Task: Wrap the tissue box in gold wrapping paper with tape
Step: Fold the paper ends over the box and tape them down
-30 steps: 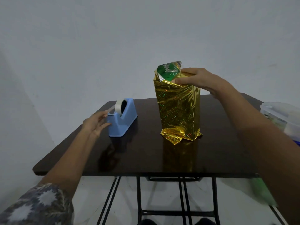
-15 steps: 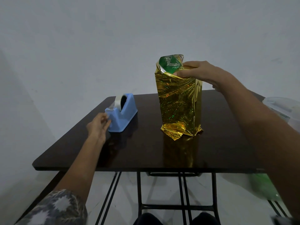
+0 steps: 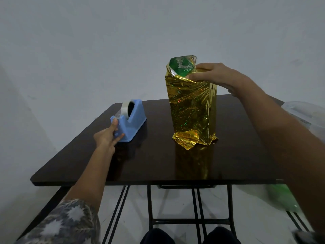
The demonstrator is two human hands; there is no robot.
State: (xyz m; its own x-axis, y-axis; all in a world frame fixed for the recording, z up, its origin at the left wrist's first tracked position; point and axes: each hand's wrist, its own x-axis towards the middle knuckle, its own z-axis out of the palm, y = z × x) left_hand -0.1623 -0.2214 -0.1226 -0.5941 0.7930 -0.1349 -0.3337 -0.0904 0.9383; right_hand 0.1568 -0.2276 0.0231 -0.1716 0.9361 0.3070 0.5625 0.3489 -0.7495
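The tissue box (image 3: 181, 66) stands upright on the dark table (image 3: 158, 164), sheathed in gold wrapping paper (image 3: 191, 110); its green top shows through the open upper end. My right hand (image 3: 216, 76) grips the top of the box, thumb pressing a folded paper flap down on the near side. The paper's lower end is crumpled against the table. To the left, a blue tape dispenser (image 3: 135, 117) holds a clear tape roll (image 3: 125, 108). My left hand (image 3: 107, 136) touches the dispenser's front end, thumb up by the cutter and fingers straight along the base.
A clear plastic container (image 3: 302, 113) sits at the right edge of the table. Something green and blurred (image 3: 281, 196) lies below the table on the right. A white wall stands behind the table. My knees show under the near edge.
My left hand dropped from the tape's loose end, then moved forward onto the dispenser's front, thumb now at the cutter. My right hand kept its hold on the box top.
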